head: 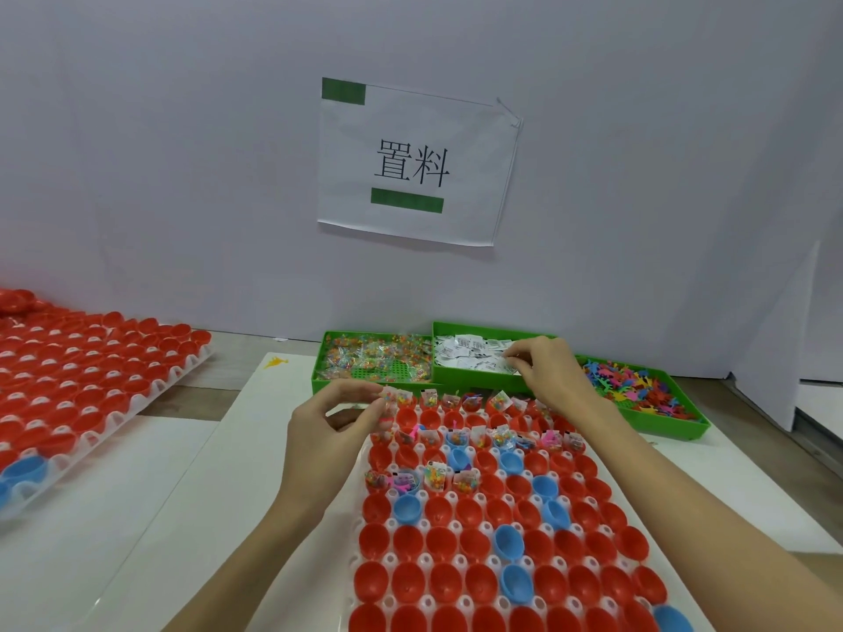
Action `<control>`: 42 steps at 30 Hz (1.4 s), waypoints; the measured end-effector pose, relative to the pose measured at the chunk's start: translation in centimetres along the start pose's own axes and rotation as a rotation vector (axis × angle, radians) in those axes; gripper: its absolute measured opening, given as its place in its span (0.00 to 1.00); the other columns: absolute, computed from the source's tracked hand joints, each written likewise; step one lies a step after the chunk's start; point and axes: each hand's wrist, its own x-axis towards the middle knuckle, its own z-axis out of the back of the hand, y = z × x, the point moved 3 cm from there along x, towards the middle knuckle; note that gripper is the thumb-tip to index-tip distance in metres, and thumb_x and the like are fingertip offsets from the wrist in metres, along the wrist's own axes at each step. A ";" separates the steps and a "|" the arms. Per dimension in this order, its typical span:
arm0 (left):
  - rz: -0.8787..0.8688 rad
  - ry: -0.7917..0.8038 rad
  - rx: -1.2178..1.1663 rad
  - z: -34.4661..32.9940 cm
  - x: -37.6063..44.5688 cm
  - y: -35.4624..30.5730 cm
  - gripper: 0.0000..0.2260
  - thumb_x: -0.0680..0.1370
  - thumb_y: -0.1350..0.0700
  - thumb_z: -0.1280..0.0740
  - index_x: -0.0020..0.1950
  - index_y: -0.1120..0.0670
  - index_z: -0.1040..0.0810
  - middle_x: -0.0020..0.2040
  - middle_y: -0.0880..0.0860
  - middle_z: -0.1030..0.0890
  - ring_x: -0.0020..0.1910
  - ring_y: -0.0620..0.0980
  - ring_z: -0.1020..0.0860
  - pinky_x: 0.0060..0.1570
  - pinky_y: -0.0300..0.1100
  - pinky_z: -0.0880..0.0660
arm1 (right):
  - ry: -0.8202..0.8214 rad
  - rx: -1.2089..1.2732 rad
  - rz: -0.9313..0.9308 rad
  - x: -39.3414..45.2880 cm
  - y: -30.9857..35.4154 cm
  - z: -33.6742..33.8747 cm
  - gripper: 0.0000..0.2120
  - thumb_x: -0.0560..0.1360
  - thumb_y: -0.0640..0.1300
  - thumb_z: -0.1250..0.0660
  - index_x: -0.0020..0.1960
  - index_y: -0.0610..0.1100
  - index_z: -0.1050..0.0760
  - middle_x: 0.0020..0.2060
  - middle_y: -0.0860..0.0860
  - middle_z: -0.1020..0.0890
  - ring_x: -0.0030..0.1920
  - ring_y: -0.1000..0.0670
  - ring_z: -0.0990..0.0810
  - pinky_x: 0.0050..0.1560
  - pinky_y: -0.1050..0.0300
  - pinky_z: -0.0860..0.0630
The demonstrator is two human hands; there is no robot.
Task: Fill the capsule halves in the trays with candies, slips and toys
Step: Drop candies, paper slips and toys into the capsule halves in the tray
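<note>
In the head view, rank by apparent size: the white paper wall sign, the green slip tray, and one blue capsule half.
1. White paper wall sign, largest.
2. Green slip tray, smaller, though the right hand hides part.
3. Blue capsule half, smallest despite being nearest.

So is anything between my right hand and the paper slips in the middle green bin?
Nothing visible. The right hand is already over the middle green bin, its fingertips pinching among the paper slips. The left hand holds a candy packet at the capsule tray's far edge.
</note>
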 end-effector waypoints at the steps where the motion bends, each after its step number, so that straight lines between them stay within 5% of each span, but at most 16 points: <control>1: 0.002 -0.002 0.003 0.0 0.0 0.0 0.06 0.76 0.60 0.25 0.50 0.50 0.16 0.46 0.44 0.14 0.42 0.47 0.13 0.39 0.31 0.20 | -0.016 -0.010 0.003 -0.1 0.0 0.1 0.10 0.81 0.41 0.32 0.59 0.41 0.16 0.55 0.46 0.14 0.54 0.48 0.16 0.62 0.53 0.22; 7: -0.015 0.051 0.047 -0.3 -0.3 -0.5 0.08 0.74 0.55 0.23 0.52 0.48 0.14 0.46 0.43 0.13 0.47 0.44 0.15 0.44 0.32 0.19 | -0.150 0.151 -0.070 -1.1 0.1 0.9 0.07 0.79 0.46 0.29 0.53 0.44 0.14 0.51 0.51 0.15 0.53 0.50 0.18 0.61 0.48 0.22; 12: -0.020 0.150 -0.069 -1.1 -1.0 -1.5 0.08 0.70 0.50 0.23 0.49 0.46 0.12 0.47 0.47 0.12 0.48 0.45 0.14 0.49 0.34 0.19 | -0.102 0.543 -0.106 -4.0 2.9 2.4 0.05 0.78 0.45 0.27 0.53 0.48 0.14 0.41 0.59 0.14 0.42 0.61 0.17 0.46 0.65 0.21; 16: -0.085 0.224 0.006 -2.2 -1.6 -1.8 0.07 0.75 0.58 0.23 0.47 0.45 0.12 0.46 0.46 0.13 0.48 0.46 0.14 0.47 0.33 0.19 | -0.050 0.469 0.047 -7.3 5.7 2.4 0.02 0.77 0.43 0.26 0.48 0.49 0.15 0.36 0.59 0.16 0.41 0.62 0.18 0.43 0.72 0.24; 21: -0.114 0.244 0.083 -2.8 -2.3 -1.5 0.06 0.75 0.59 0.23 0.49 0.49 0.13 0.44 0.45 0.13 0.46 0.45 0.14 0.47 0.34 0.19 | -0.228 0.395 -0.064 -5.4 3.8 2.1 0.04 0.80 0.42 0.31 0.53 0.45 0.18 0.42 0.57 0.19 0.42 0.61 0.21 0.43 0.75 0.27; 26: -0.117 0.226 0.114 -2.7 -2.1 -1.5 0.06 0.75 0.59 0.23 0.49 0.48 0.13 0.44 0.44 0.13 0.46 0.45 0.14 0.46 0.33 0.19 | -0.168 0.214 -0.157 -1.1 0.2 1.0 0.09 0.82 0.40 0.35 0.58 0.38 0.18 0.49 0.45 0.15 0.43 0.50 0.21 0.50 0.60 0.26; 31: -0.108 0.228 0.121 -2.7 -2.2 -1.4 0.06 0.75 0.60 0.23 0.48 0.49 0.13 0.44 0.45 0.13 0.46 0.46 0.14 0.47 0.36 0.18 | -0.010 0.132 -0.184 0.3 -1.7 -0.5 0.16 0.84 0.36 0.40 0.70 0.40 0.24 0.56 0.38 0.16 0.30 0.55 0.29 0.37 0.61 0.28; 33: -0.102 0.226 0.123 -2.7 -2.2 -1.3 0.06 0.75 0.60 0.24 0.48 0.49 0.13 0.44 0.45 0.13 0.46 0.46 0.14 0.47 0.35 0.18 | 0.007 0.131 -0.164 0.6 -1.7 -0.6 0.20 0.84 0.36 0.39 0.76 0.40 0.30 0.57 0.35 0.18 0.38 0.52 0.26 0.47 0.56 0.23; 38: -0.082 0.220 0.125 -2.6 -2.2 -1.3 0.06 0.75 0.60 0.24 0.49 0.50 0.13 0.44 0.45 0.13 0.45 0.45 0.14 0.46 0.33 0.19 | 0.047 0.014 -0.136 0.9 -2.1 -0.9 0.30 0.82 0.32 0.39 0.81 0.41 0.44 0.58 0.37 0.22 0.52 0.44 0.22 0.58 0.47 0.22; 42: -0.082 0.226 0.121 -2.6 -2.2 -1.6 0.06 0.75 0.61 0.24 0.49 0.50 0.13 0.44 0.45 0.13 0.46 0.46 0.14 0.47 0.33 0.19 | 0.026 0.085 -0.154 0.2 -2.2 -0.5 0.23 0.83 0.36 0.38 0.77 0.40 0.35 0.51 0.46 0.22 0.49 0.46 0.22 0.57 0.48 0.22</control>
